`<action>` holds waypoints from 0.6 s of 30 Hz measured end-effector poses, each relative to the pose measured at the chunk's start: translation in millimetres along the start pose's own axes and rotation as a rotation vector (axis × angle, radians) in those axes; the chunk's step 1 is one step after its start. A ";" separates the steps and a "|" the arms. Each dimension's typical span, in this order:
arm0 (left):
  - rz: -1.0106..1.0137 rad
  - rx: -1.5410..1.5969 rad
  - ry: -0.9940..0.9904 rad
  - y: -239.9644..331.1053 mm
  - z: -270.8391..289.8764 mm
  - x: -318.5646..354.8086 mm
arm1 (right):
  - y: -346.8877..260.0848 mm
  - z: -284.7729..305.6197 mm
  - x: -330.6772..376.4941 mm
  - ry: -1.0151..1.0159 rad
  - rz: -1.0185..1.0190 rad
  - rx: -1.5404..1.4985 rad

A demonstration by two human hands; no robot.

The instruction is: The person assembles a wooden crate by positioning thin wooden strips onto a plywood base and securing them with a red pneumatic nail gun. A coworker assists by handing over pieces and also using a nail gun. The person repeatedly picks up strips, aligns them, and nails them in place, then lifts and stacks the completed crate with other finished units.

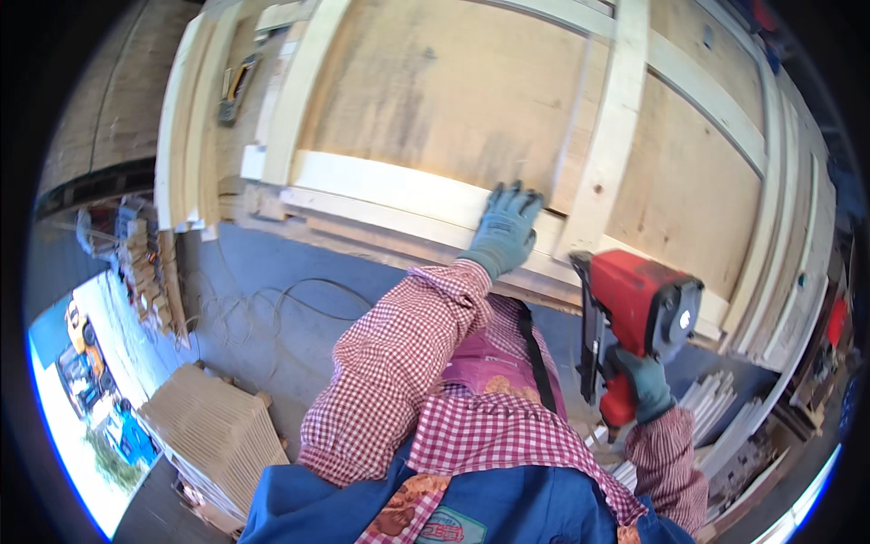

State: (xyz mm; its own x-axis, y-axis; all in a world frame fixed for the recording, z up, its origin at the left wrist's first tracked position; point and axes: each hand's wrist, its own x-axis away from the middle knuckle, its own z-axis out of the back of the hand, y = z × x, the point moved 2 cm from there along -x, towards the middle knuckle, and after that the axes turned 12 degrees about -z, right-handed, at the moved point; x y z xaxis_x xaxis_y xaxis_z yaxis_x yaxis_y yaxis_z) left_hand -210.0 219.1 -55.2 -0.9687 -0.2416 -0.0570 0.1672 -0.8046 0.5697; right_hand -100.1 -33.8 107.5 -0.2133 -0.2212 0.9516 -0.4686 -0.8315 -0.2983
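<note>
My right hand [647, 384], in a teal glove, is wrapped round the grip of a red and black nail gun [639, 295]. The nail gun's nose rests at or just above the corner where an upright wooden batten [609, 145] meets the front rail [390, 195]; whether it touches I cannot tell. My left hand [507, 228], gloved alike, lies flat on the front rail with its fingers spread, left of that joint. The rail and battens form a frame over a large plywood panel [444, 91], which has dark smudges.
A yellow and black tool [237, 89] lies near the panel's left end. A thin hose or cable [317, 288] curls on the blue-grey floor below. Stacked cardboard sheets [217, 431] stand at lower left, a wood pile [145, 263] beyond. More timber strips [711, 399] lie at lower right.
</note>
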 end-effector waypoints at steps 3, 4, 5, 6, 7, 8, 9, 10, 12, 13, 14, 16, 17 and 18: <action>-0.063 0.165 0.142 -10.5 24.1 24.1 | 6.8 -17.2 12.3 0.047 0.030 0.023; -0.048 0.191 0.191 -15.2 43.3 35.4 | 3.6 -25.0 16.4 0.020 0.055 -0.002; -0.018 0.153 0.220 -23.0 58.6 49.0 | -0.5 -34.7 21.4 -0.032 0.035 -0.056; 0.011 0.117 0.247 -36.3 77.4 64.5 | -7.0 -46.0 17.5 -0.050 0.024 -0.022; 0.070 0.056 0.270 -50.3 96.7 82.6 | -10.6 -53.8 16.1 -0.058 0.009 0.009; 0.121 0.003 0.291 -68.6 117.0 103.3 | -15.2 -64.2 14.7 -0.055 -0.007 0.036; 0.187 -0.046 0.314 -88.6 137.0 125.6 | -27.2 -82.3 12.5 -0.088 0.047 0.067; 0.257 -0.089 0.336 -112.9 157.9 149.3 | -27.9 -95.9 0.6 -0.094 0.066 0.094; 0.345 -0.248 0.339 -166.7 190.5 194.6 | -47.8 -134.0 -16.4 -0.123 0.159 0.162; 0.352 -0.275 0.324 -197.4 204.1 213.5 | -52.9 -155.4 -27.3 -0.111 0.171 0.124; 0.356 -0.302 0.309 -226.9 217.6 227.1 | -56.8 -177.2 -39.3 -0.097 0.183 0.083; 0.401 -0.361 0.166 -274.5 246.1 247.8 | -83.3 -226.1 -52.9 -0.080 0.206 0.065; 0.424 -0.386 0.092 -294.2 258.4 253.3 | -105.2 -257.4 -57.0 -0.071 0.217 0.086; 0.398 -0.364 0.031 -307.0 263.0 251.7 | -124.8 -282.6 -58.0 -0.052 0.211 0.122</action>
State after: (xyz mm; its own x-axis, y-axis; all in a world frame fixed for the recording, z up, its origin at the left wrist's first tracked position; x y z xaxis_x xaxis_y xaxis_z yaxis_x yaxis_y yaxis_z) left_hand -553.4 547.9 -28.8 -0.8125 -0.5778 0.0777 0.5784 -0.7822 0.2316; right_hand -271.6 226.8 68.7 -0.2493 -0.4198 0.8727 -0.3105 -0.8189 -0.4827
